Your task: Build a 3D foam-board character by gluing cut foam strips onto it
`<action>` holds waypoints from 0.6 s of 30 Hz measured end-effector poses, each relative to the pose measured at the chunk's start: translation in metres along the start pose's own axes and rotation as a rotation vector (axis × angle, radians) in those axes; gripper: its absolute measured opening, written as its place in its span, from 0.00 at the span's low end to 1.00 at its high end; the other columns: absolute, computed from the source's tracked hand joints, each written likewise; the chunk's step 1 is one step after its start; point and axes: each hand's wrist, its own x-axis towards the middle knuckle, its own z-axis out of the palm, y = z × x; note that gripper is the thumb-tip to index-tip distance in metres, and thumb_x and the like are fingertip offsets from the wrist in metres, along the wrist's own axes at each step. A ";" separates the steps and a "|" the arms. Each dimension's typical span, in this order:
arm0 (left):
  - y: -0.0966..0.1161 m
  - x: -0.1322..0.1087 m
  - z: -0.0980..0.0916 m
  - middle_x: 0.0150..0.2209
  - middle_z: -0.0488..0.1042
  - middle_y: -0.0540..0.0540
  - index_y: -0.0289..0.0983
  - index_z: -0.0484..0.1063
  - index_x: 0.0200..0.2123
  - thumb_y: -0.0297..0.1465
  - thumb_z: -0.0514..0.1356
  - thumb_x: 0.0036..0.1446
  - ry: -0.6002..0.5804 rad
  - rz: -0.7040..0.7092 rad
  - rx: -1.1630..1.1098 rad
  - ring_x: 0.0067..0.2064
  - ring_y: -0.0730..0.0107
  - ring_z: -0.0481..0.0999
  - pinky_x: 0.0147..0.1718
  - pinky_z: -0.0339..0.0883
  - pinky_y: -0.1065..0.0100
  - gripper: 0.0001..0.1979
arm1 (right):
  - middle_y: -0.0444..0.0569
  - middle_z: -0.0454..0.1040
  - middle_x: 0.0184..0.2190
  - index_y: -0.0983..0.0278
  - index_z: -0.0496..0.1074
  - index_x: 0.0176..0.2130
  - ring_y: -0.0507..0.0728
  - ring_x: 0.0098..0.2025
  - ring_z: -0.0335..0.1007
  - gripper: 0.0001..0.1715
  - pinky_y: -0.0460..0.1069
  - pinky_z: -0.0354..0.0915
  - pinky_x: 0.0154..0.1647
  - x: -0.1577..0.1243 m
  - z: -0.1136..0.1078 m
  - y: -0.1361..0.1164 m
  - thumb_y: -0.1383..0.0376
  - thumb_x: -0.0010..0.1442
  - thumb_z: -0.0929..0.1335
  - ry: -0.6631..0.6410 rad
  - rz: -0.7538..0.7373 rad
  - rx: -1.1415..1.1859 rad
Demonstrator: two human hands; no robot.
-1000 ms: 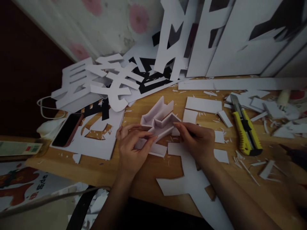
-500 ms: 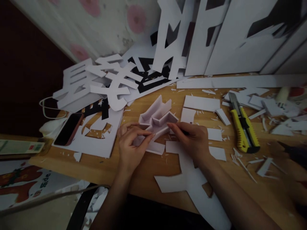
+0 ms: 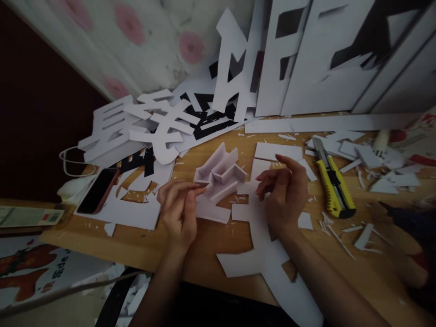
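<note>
A white foam-board shape with upright walls (image 3: 221, 175) lies on the wooden table (image 3: 211, 236). My left hand (image 3: 179, 211) is at its near left corner, with thumb and fingers pinched on the wall's end. To the shape's right, my right hand (image 3: 286, 190) hovers just off the table. Its fingers are curled, and a thin stick (image 3: 264, 159) pokes out to the left from them. Flat white offcuts (image 3: 279, 151) lie behind and under that hand.
A yellow utility knife (image 3: 335, 186) lies right of my right hand among white scraps. A dark phone (image 3: 98, 190) rests on a cut-out sheet at left. Stacked white characters (image 3: 136, 129) and leaning boards (image 3: 306, 59) fill the back. A large cut-out (image 3: 269, 261) overhangs the near edge.
My right hand has lifted off the walled shape and drawn back to the right, fingers curling. My left hand stays pinched at the shape's near corner. The view shifted slightly.
</note>
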 end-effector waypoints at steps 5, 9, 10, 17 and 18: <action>-0.001 -0.001 -0.001 0.44 0.76 0.44 0.41 0.77 0.46 0.29 0.48 0.65 0.013 -0.014 0.030 0.50 0.57 0.71 0.54 0.61 0.50 0.18 | 0.49 0.69 0.49 0.51 0.63 0.59 0.54 0.41 0.76 0.23 0.51 0.76 0.32 0.001 -0.001 0.006 0.68 0.70 0.57 -0.008 -0.204 -0.031; 0.001 0.002 -0.004 0.45 0.75 0.43 0.41 0.76 0.47 0.26 0.55 0.59 -0.044 0.032 0.115 0.52 0.55 0.69 0.55 0.59 0.49 0.15 | 0.50 0.72 0.51 0.56 0.72 0.53 0.61 0.55 0.67 0.22 0.64 0.63 0.57 0.002 -0.003 0.005 0.73 0.62 0.64 -0.021 -0.412 -0.253; 0.002 0.002 -0.005 0.44 0.75 0.43 0.41 0.77 0.45 0.25 0.55 0.58 -0.064 0.039 0.138 0.52 0.54 0.69 0.56 0.58 0.49 0.15 | 0.50 0.73 0.49 0.57 0.74 0.51 0.61 0.54 0.67 0.20 0.64 0.61 0.58 0.002 -0.003 0.004 0.72 0.61 0.65 -0.027 -0.416 -0.275; -0.001 0.004 -0.008 0.43 0.76 0.41 0.40 0.78 0.40 0.26 0.58 0.54 -0.123 0.130 0.220 0.50 0.49 0.69 0.51 0.58 0.44 0.12 | 0.48 0.75 0.42 0.61 0.74 0.44 0.60 0.48 0.70 0.14 0.59 0.60 0.52 0.007 -0.004 -0.002 0.68 0.64 0.61 0.017 -0.307 -0.252; -0.001 0.005 -0.008 0.42 0.76 0.41 0.41 0.78 0.38 0.26 0.60 0.53 -0.138 0.133 0.235 0.50 0.48 0.69 0.50 0.58 0.43 0.10 | 0.48 0.75 0.41 0.61 0.74 0.43 0.59 0.47 0.70 0.13 0.59 0.60 0.51 0.008 -0.004 -0.004 0.68 0.64 0.61 -0.031 -0.309 -0.293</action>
